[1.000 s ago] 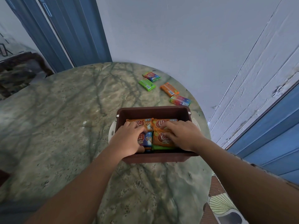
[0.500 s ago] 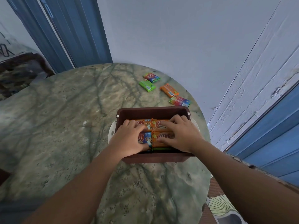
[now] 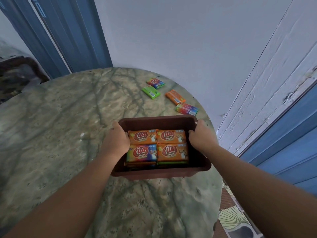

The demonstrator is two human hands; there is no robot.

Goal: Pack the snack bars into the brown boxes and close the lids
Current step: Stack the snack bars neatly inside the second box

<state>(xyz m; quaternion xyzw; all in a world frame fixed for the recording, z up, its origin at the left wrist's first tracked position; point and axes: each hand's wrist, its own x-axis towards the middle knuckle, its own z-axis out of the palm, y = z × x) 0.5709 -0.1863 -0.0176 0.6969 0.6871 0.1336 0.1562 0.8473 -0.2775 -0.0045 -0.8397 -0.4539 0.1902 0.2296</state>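
Brown plastic is under both hands: the left hand [image 3: 115, 141] grips the left side wall of the brown box [image 3: 159, 170], fingers curled over the rim, and the right hand [image 3: 199, 137] grips the right side wall the same way, thumb tip inside the rim. The box sits at the centre of the frame on the green marble table [image 3: 51, 134], its long axis running left to right between the two hands. Inside, four packed snack bars [image 3: 157, 146] lie flat in a two-by-two top layer, with edges of further bars visible beneath at the near wall. No lid is clearly visible; pale parts at the box ends are hidden by the hands. Four loose snack bars remain on the table beyond the far wall of the box, in the upper centre of the frame: a multicolour bar [image 3: 155, 82], a green bar [image 3: 151, 92], an orange bar [image 3: 175, 97] and a second multicolour bar [image 3: 187, 109]. They lie up and to the right of the box, so the right hand appears nearer. A blue door [image 3: 72, 31] stands at the upper left.
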